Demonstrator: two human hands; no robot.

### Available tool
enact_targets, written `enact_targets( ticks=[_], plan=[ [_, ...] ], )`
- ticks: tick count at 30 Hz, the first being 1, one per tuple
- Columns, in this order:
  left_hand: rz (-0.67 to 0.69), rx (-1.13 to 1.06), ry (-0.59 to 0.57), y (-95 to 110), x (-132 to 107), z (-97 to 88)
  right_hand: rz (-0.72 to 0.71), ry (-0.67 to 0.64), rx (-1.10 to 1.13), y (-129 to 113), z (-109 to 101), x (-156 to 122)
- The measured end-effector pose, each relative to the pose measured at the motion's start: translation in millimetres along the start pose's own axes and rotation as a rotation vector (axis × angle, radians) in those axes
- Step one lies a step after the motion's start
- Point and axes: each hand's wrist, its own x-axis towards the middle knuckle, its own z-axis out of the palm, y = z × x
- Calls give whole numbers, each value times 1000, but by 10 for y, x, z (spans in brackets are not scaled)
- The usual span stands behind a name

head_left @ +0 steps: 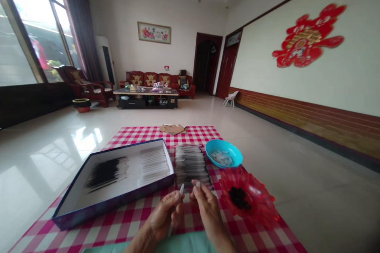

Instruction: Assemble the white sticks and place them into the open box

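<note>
My left hand (166,211) is closed around a slim clear pen barrel (181,189), whose end points up past the thumb. To its right, my right hand (209,207) pinches a small whitish piece (198,184) between thumb and fingertips; it is too small to name surely. The hands are apart, above the near part of the checked cloth. Just beyond them lies a row of pens (191,164) with dark insides. An open box (113,205) on the left holds thin black rods (107,172) and clear pen barrels (152,164).
A blue bowl (237,154) with small whitish pieces stands right of the pens. Nearer is a red scalloped bowl (263,205) with small black parts. Brown cardboard pieces (173,129) lie at the far edge of the checked tablecloth (130,134). A low table (147,92) stands across the room.
</note>
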Motion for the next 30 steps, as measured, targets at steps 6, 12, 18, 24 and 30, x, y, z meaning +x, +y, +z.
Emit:
enact_targets(
  ticks=[6, 12, 18, 24, 30],
  plan=[
    [-12, 9, -31, -23, 39, -5, -217, 8, -575, -354, -233, 332],
    [-26, -21, -20, -67, 84, -56, -303, 142, -1064, -740, -791, 1211],
    [-12, -53, -44, -69, 86, -69, -229, 230, -1223, -732, -1001, 1574],
    [-36, -63, -45, -17, 67, -13, -413, 75, -1121, -612, -574, 1135],
    [-46, -58, -41, 10, 42, -3, -245, -67, -611, -149, -40, 283]
  ],
)
